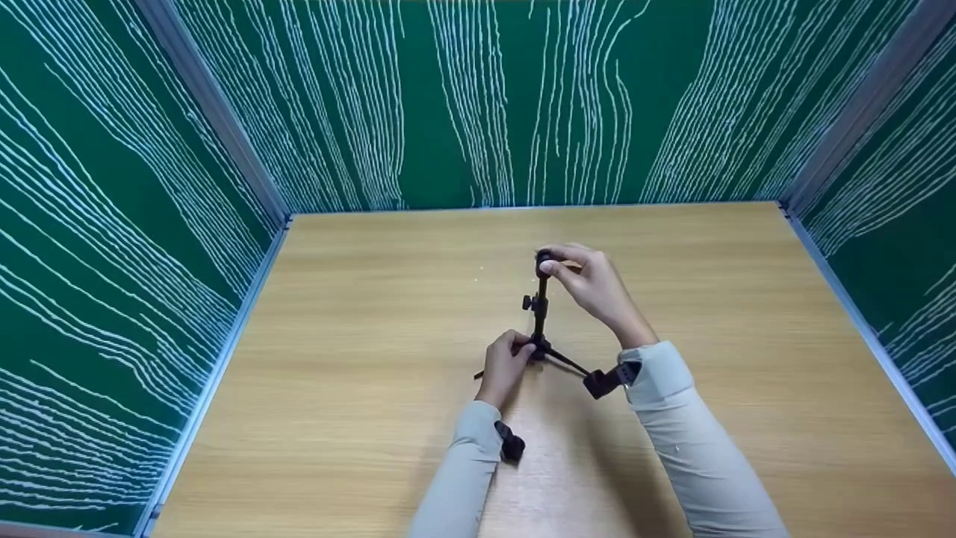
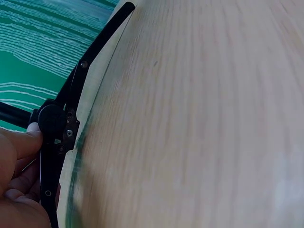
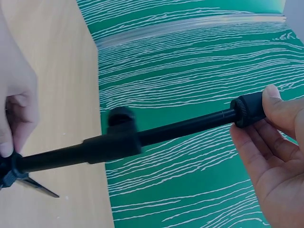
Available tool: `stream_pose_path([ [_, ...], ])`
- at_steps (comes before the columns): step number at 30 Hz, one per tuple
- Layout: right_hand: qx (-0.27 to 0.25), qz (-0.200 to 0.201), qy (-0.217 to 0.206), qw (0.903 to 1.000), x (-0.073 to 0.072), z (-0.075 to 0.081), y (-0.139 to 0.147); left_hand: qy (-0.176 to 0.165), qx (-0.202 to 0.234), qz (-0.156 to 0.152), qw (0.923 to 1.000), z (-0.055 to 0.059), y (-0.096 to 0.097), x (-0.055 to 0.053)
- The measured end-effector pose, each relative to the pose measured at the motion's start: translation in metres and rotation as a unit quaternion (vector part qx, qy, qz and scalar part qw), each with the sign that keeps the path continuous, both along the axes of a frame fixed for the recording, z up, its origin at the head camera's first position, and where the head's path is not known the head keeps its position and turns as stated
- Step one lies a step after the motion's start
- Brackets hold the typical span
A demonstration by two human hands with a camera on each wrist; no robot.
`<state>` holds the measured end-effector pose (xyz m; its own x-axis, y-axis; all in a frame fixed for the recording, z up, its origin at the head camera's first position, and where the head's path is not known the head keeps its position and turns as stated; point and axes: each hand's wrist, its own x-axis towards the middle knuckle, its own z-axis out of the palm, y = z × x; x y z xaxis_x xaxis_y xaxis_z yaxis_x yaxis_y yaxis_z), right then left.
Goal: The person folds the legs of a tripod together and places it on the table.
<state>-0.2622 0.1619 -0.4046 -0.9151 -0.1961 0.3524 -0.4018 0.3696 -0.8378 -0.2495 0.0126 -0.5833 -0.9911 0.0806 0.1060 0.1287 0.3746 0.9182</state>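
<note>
A small black tripod (image 1: 539, 317) stands on the wooden table with its legs spread and its column upright. My left hand (image 1: 508, 364) grips it low, at the hub where the legs meet; in the left wrist view the thumb presses beside the round hub (image 2: 52, 121). Higher up, my right hand (image 1: 594, 280) pinches the black head at the column's top, seen in the right wrist view as a ribbed collar and cap (image 3: 249, 108). Partway along the column sits a clamp with a side knob (image 3: 121, 116). Part of the legs is hidden behind my left hand.
The light wooden table (image 1: 336, 299) is bounded by green panels (image 1: 418, 149) with white wavy lines at the back and both sides. Metal posts (image 1: 216, 112) stand at the corners. A black wrist camera (image 1: 603, 381) sits close to one tripod leg in the head view.
</note>
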Motion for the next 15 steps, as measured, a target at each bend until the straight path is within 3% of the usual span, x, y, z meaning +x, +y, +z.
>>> stream_pose_path([
  [15, 0.010, -0.002, -0.008, 0.9999, 0.0000, -0.0067, -0.0002, -0.012, 0.016, -0.004, 0.9998, -0.0020, -0.0009, -0.0012],
])
